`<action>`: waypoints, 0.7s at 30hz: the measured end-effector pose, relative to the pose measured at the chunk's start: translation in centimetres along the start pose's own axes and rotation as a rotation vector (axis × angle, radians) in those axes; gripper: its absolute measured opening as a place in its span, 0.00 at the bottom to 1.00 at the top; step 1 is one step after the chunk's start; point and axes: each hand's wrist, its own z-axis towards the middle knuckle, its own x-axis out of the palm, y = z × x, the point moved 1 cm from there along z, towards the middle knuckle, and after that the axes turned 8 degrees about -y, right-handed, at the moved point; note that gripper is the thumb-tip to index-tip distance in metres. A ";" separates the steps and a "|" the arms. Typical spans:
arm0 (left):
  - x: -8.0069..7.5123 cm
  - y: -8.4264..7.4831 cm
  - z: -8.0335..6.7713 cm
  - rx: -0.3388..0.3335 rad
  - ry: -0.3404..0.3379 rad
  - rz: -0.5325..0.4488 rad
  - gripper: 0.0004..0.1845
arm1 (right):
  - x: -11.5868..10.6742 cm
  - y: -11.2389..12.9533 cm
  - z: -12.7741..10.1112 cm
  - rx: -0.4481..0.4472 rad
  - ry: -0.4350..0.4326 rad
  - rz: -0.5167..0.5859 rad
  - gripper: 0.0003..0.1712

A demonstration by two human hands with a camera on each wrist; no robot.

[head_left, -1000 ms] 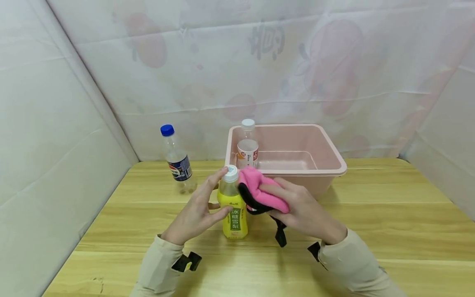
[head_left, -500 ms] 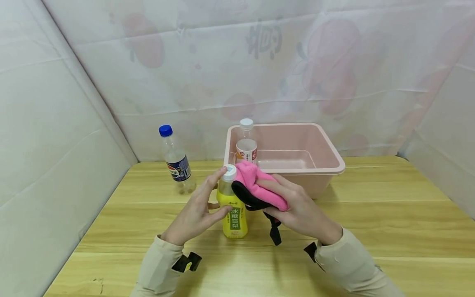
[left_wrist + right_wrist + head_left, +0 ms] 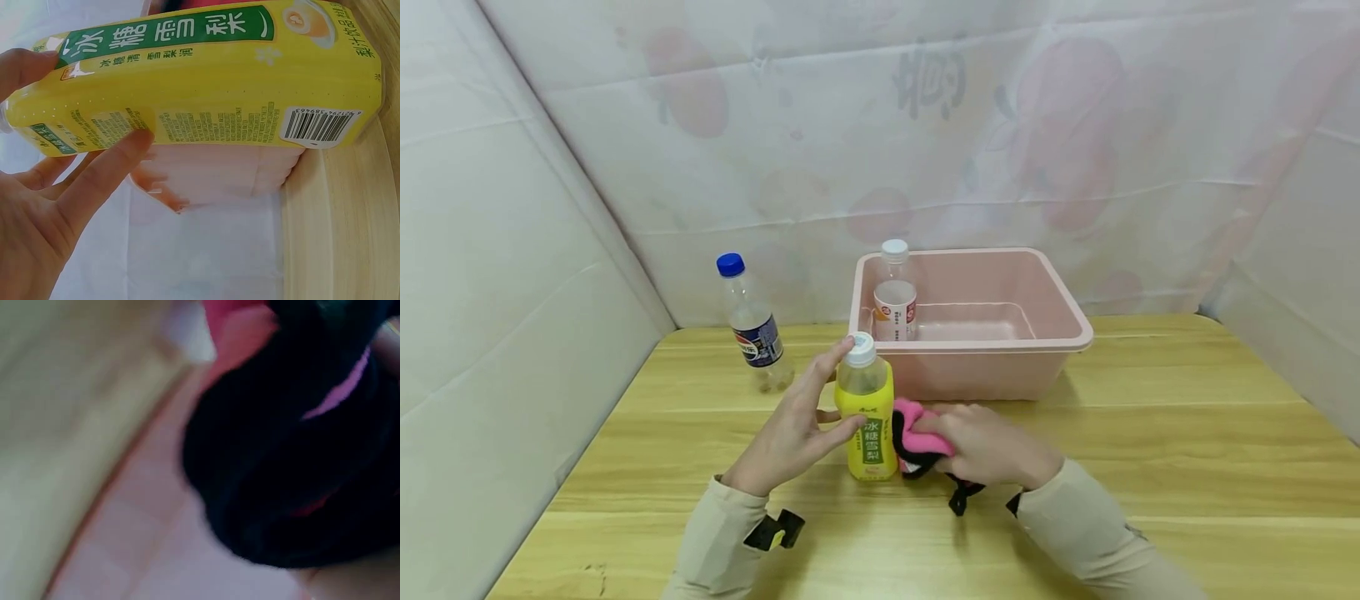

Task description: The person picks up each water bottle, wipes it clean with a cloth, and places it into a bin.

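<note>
Yellow bottle (image 3: 867, 417) stands upright on the wooden table (image 3: 1150, 450) near the middle of the head view, just in front of the pink tub (image 3: 1000, 367), which lies at about twelve to one o'clock from it. Its white cap (image 3: 861, 347) is on. The left hand (image 3: 797, 425) steadies it from nine o'clock: the forefinger reaches up to the cap and the thumb lies across the yellow label, the fingers fairly straight, bracing more than wrapping. The left wrist view shows the same thumb (image 3: 106, 169) pressed flat against the label's small print.

The right hand (image 3: 992, 446) grips a bunched pink cloth (image 3: 913, 425) with a black edge and holds it against the bottle's lower side at three o'clock. The right wrist view is blurred and shows little more than dark fabric (image 3: 294, 456) up close.

The work in hand looks like wiping the bottle down. To do it well, the left hand would do better with a firmer brace at the cap or shoulder, since a sideways rub low on a tall, narrow bottle may tip or slide it toward nine o'clock. Turning the bottle a little between strokes would bring the label's hidden side to the cloth.

Inside the tub, at its eleven o'clock corner, stands a clear bottle with a white cap (image 3: 895, 292). A blue-capped bottle (image 3: 751, 325) stands apart on the table at ten o'clock.
</note>
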 end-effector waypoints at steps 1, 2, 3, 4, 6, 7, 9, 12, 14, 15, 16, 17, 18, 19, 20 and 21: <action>-0.1 0.0 0.0 -0.004 -0.001 0.000 0.47 | 0.4 0.0 0.1 0.033 0.052 -0.015 0.21; -0.1 0.0 -0.1 -0.006 -0.003 0.003 0.47 | 0.7 -0.1 0.2 0.057 0.087 -0.031 0.22; -0.1 0.0 -0.1 -0.009 -0.003 0.003 0.47 | 0.9 -0.1 0.2 0.067 0.107 -0.045 0.22; -0.2 0.0 -0.1 -0.012 -0.002 0.002 0.47 | 1.0 -0.2 0.3 0.077 0.117 -0.049 0.22; -0.2 0.0 -0.1 -0.014 -0.002 0.000 0.47 | 1.2 -0.2 0.3 0.074 0.108 -0.046 0.22; -0.2 0.0 -0.1 -0.016 -0.002 0.001 0.47 | 1.2 -0.2 0.4 0.070 0.102 -0.044 0.22; -0.3 0.0 -0.1 -0.016 -0.003 0.002 0.47 | 1.1 -0.2 0.4 0.059 0.097 -0.042 0.23; -0.3 0.0 -0.1 -0.012 -0.005 0.003 0.47 | 1.0 -0.2 0.4 0.032 0.089 -0.063 0.22; -0.3 0.0 -0.2 -0.005 -0.006 0.004 0.47 | 0.8 -0.1 0.4 0.005 0.070 -0.087 0.22; -0.3 0.0 -0.2 -0.003 -0.006 0.005 0.47 | 0.7 -0.1 0.3 -0.009 0.055 -0.101 0.22; -0.3 0.0 -0.2 -0.001 -0.005 0.005 0.47 | 0.5 0.0 0.3 -0.020 0.037 -0.109 0.22; -0.3 0.0 -0.2 0.002 -0.004 0.005 0.47 | 0.2 0.0 0.2 -0.033 0.012 -0.115 0.22; -0.3 0.0 -0.2 0.005 -0.003 0.004 0.46 | 0.0 0.1 0.1 -0.051 -0.019 -0.118 0.22; -0.3 0.0 -0.1 0.006 -0.002 0.003 0.46 | -0.3 0.2 0.0 -0.072 -0.056 -0.121 0.23; -0.3 0.0 -0.1 0.006 0.000 0.002 0.46 | -0.6 0.3 0.0 -0.092 -0.096 -0.117 0.23; -0.3 0.0 -0.1 0.007 0.000 0.001 0.46 | -0.9 0.4 -0.1 -0.112 -0.142 -0.116 0.23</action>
